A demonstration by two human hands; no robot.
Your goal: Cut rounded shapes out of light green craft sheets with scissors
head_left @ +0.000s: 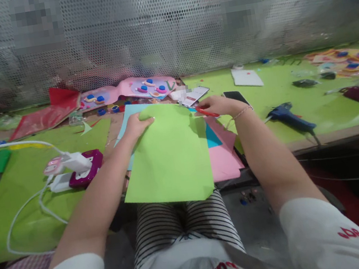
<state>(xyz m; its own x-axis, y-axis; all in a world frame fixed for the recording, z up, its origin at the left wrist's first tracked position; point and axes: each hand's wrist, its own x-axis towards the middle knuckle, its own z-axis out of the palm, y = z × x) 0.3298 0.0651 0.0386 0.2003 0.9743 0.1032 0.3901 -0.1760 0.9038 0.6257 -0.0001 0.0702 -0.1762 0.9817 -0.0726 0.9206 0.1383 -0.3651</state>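
Observation:
A light green sheet of paper (172, 154) slants from the table's edge out over my lap. My left hand (139, 126) grips its upper left part, with the thumb on top and the fingers hidden beneath. Closed around red-handled scissors (208, 111), my right hand (217, 105) is at the sheet's upper right edge. The blades are mostly out of sight, so I cannot tell whether they touch the paper. Underneath lie a light blue sheet (131, 111), a darker blue piece (212, 134) and pink sheets (225, 162).
A purple power strip (94, 166) with white plugs and cables sits left, beyond it a green utility knife (0, 165). To the right are a phone (235, 96) and a blue glue gun (291, 119). Decorated pink pieces (148, 87) lie before a perforated metal panel (162, 23).

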